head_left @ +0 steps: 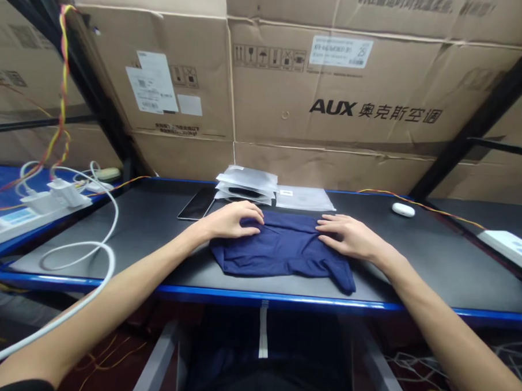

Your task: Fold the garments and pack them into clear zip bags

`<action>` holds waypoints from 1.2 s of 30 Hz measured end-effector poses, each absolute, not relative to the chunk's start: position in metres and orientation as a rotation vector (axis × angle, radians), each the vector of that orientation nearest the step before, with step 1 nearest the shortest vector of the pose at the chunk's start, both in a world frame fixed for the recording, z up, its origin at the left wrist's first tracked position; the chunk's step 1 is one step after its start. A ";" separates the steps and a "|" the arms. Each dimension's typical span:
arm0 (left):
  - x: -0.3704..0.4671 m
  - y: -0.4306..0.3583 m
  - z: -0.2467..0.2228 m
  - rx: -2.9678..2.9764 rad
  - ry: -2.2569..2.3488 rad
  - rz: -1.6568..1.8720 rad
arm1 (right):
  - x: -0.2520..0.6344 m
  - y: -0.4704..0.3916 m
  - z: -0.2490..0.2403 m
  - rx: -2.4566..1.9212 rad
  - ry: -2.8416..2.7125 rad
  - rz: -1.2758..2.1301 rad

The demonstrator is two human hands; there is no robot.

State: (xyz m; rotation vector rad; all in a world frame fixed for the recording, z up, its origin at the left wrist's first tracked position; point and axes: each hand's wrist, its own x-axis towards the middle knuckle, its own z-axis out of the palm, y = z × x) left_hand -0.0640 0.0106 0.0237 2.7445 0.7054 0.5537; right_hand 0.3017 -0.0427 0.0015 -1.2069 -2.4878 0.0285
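Note:
A folded navy-blue garment (pixel 284 251) lies on the dark tabletop in front of me, wrinkled, with one end sticking out at its lower right corner. My left hand (pixel 238 219) rests on its upper left part, the fingers curved and the thumb apart from them. On the upper right part lies my right hand (pixel 350 235), its fingers stretched out over the cloth and the thumb spread away. Just behind the garment is a stack of frosted plastic bags (pixel 246 183), with another flat frosted bag (pixel 306 198) to its right.
A dark phone (pixel 197 204) lies left of the bags. A white earbud case (pixel 403 210) sits at the right. Power strips (pixel 31 208) and a looping white cable (pixel 111 264) are at the left; another power strip (pixel 512 249) is far right. Cardboard (pixel 273 121) walls the back.

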 end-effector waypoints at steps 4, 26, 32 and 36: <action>-0.072 0.001 0.042 2.503 0.589 0.131 | 0.296 -0.056 0.017 -1.050 -2.403 0.346; -0.077 -0.016 0.060 2.394 0.574 0.090 | 0.304 -0.067 0.034 -1.135 -2.288 0.752; -0.079 -0.008 0.062 2.197 0.956 0.476 | 0.311 -0.057 0.029 -1.443 -1.930 0.955; -0.076 0.002 0.047 2.316 1.192 0.554 | 0.311 -0.038 0.018 -1.505 -1.887 0.940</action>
